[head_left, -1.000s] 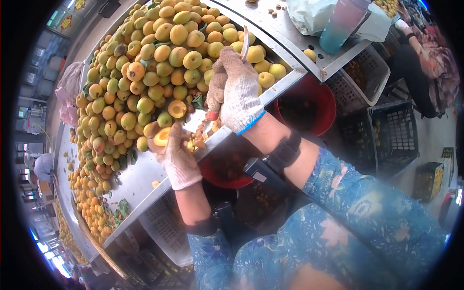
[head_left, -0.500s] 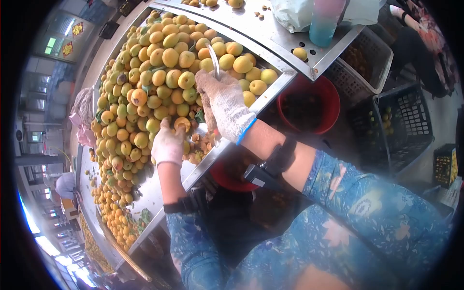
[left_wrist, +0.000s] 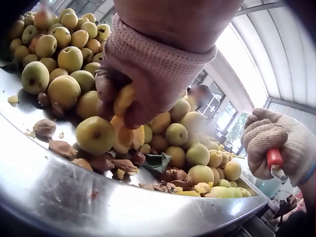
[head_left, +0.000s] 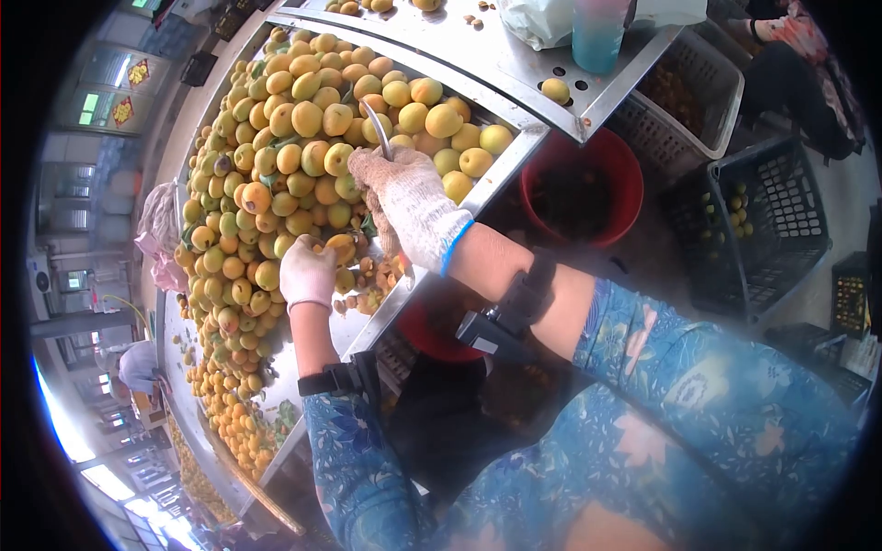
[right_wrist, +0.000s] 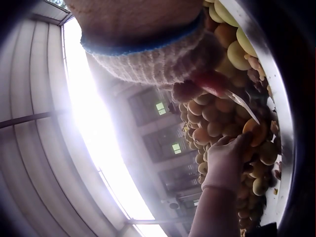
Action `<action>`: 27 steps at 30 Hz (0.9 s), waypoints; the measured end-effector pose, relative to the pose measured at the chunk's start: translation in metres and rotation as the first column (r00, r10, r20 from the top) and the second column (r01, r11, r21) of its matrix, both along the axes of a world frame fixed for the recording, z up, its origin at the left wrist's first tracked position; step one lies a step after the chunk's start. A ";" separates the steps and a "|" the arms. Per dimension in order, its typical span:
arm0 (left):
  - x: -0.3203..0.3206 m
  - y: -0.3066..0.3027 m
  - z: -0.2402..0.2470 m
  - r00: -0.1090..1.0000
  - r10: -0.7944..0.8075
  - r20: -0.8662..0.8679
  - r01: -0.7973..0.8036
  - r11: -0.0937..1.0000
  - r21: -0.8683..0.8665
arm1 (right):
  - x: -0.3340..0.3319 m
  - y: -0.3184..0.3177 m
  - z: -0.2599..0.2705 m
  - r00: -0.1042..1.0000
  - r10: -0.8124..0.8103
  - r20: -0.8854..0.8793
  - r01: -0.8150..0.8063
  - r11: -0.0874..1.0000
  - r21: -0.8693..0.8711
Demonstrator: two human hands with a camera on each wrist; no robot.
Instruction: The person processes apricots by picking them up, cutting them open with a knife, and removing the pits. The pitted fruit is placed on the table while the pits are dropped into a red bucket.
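My gloved left hand [head_left: 308, 273] is at the front of a heap of apricots [head_left: 276, 193]. Its thumb and fingers pinch a yellow apricot half [left_wrist: 124, 100], plainest in the left wrist view. Just below that lies an opened apricot [left_wrist: 129, 136], beside a whole one. My right hand [head_left: 404, 197], in a knitted glove with brown-stained fingers, grips a metal tool. The tool's curved metal end [head_left: 377, 129] sticks up past the thumb side, while its red part [left_wrist: 274, 157] with a metal tip shows at the fist's lower side.
Apricot stones [left_wrist: 45, 127] and scraps lie along the metal table's rim [head_left: 395, 308]. Red buckets [head_left: 634, 188] stand below. To the right are a grey crate [head_left: 730, 138] and a black crate [head_left: 818, 220]. A tumbler [head_left: 597, 41] stands on the adjoining table.
My left hand, palm up with an apricot half earlier, has turned over and moved to the heap's front. The right hand, still gripping the tool, has shifted left in the head view.
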State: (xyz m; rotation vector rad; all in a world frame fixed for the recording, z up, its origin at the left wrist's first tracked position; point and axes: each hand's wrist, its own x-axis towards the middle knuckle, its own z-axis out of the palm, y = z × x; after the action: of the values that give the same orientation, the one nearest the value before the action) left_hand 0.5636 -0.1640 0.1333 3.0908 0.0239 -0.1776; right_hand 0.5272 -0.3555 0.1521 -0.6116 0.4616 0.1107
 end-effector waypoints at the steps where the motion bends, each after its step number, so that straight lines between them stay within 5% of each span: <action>1: -0.004 -0.001 0.003 1.000 -0.012 0.029 0.012 1.000 0.020 | -0.002 -0.001 0.000 1.000 -0.002 0.001 0.002 1.000 0.006; 10: -0.054 0.039 0.045 0.953 -0.183 0.242 0.195 0.981 -0.026 | 0.001 -0.005 -0.006 0.999 0.051 -0.013 -0.052 0.998 -0.028; 12: -0.076 0.068 0.074 1.000 -0.014 -0.009 0.015 0.985 0.172 | 0.000 -0.012 -0.003 0.992 0.124 -0.035 -0.124 0.992 -0.001; 14: -0.102 0.097 0.098 0.961 0.040 -0.274 0.043 0.956 0.289 | 0.001 -0.009 -0.007 0.995 0.094 -0.019 -0.095 0.995 -0.037; 17: -0.122 0.109 0.110 0.883 0.132 -0.450 0.003 0.958 0.287 | 0.000 -0.001 -0.015 0.996 0.085 -0.010 -0.086 0.990 -0.112; 18: -0.122 0.116 0.104 0.885 0.139 -0.445 -0.005 0.957 0.291 | -0.001 0.001 -0.015 0.995 0.093 -0.022 -0.095 0.984 -0.153; 20: -0.113 0.125 0.083 0.980 -0.050 -0.190 0.065 0.995 0.074 | -0.002 0.004 -0.015 0.992 0.121 -0.041 -0.126 0.983 -0.134; 24: -0.072 0.081 0.035 0.984 -0.178 -0.015 0.163 0.932 -0.324 | -0.005 0.007 -0.018 0.992 0.125 -0.010 -0.126 0.989 -0.083; 26: -0.057 0.056 0.015 0.968 -0.243 0.055 0.248 0.918 -0.309 | -0.008 0.005 -0.017 0.989 0.146 0.006 -0.146 0.987 -0.074; 27: -0.050 0.050 0.004 0.956 -0.290 0.052 0.292 0.907 -0.305 | -0.012 0.003 -0.015 0.983 0.170 0.073 -0.152 0.967 -0.204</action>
State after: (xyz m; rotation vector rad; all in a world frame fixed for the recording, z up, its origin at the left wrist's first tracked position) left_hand 0.5134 -0.1136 0.1374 2.7623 -0.4265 -0.1641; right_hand 0.5154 -0.3527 0.1372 -0.8467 0.3367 0.1930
